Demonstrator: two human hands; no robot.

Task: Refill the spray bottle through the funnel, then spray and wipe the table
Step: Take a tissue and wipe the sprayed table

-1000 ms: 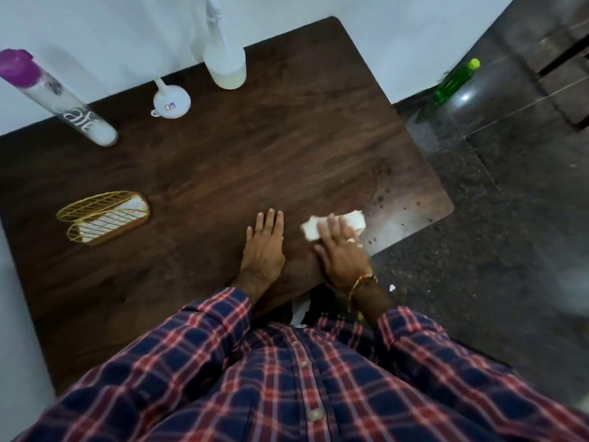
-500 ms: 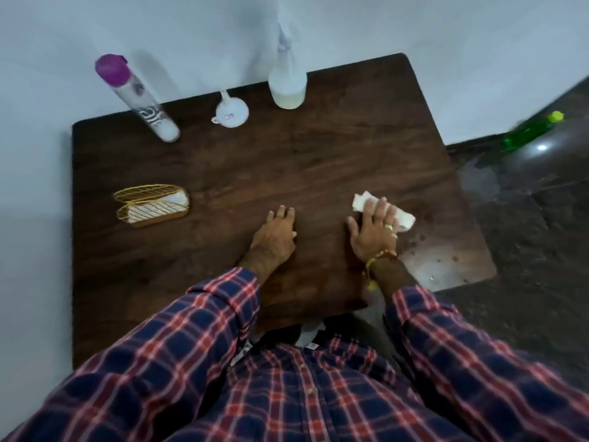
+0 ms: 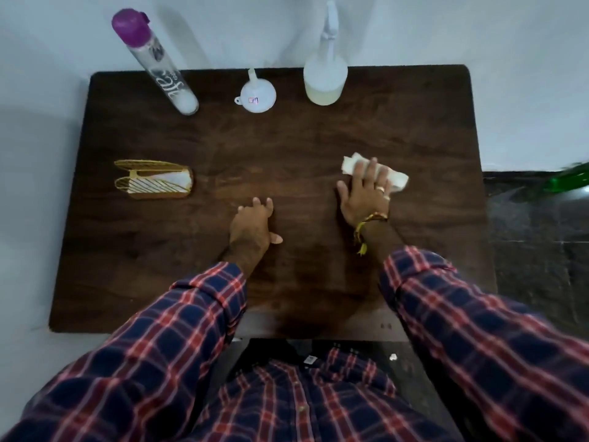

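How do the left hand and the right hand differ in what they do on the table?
The right hand presses a white tissue under straight fingers; the left hand touches only bare wood. The right wrist wears a yellow thread band; the left wrist shows none. Both rest on the table.

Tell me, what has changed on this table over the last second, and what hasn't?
The right hand has slid the white tissue it presses flat away from the near right corner, toward the middle right of the table. Nothing was picked up or released. The left hand stays resting on the wood; spray bottle, funnel and tall bottle have not moved.
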